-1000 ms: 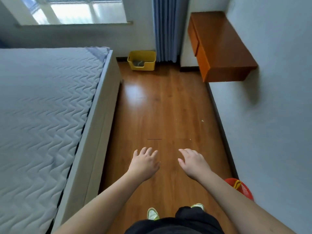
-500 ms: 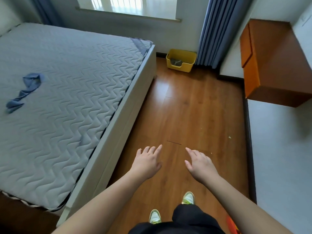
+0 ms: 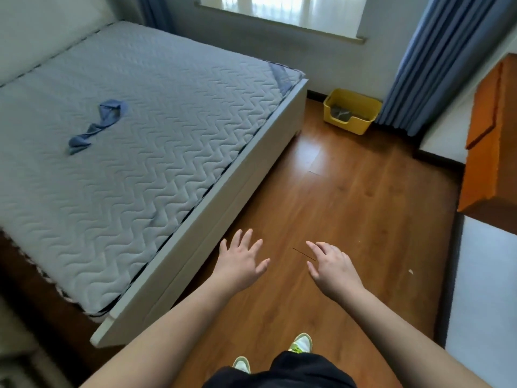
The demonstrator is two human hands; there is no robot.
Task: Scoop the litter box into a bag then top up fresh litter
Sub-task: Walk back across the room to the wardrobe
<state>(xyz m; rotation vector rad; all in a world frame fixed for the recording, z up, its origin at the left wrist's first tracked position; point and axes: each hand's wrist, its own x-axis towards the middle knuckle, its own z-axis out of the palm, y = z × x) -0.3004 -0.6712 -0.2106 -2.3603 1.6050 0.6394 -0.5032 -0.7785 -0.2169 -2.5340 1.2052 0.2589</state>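
Neither hand grips anything: the left hand (image 3: pixel 240 266) and the right hand (image 3: pixel 331 267) are both empty, palms down, fingers spread and loosely extended, held out in front of the body above the wooden floor (image 3: pixel 349 208) with bare forearms reaching forward from the bottom of the view. The 2 hands sit side by side, apart from each other, the left one closer to the bed. The yellow litter box (image 3: pixel 352 111) stands on the floor well beyond the hands, against the far wall under the window (image 3: pixel 282 12); grey litter shows inside it through a low cut-out in its front wall. Just right of the litter box hangs a blue curtain (image 3: pixel 436 60), and just left of it is the far corner of the bed (image 3: pixel 156 116), whose grey quilted mattress carries a crumpled blue cloth (image 3: pixel 98 124). Farther right of the litter box, an orange-brown wooden cabinet (image 3: pixel 486 141) is mounted at the wall. Far nearer than the litter box, 2 white-and-green shoes (image 3: pixel 300 343) show below the hands.
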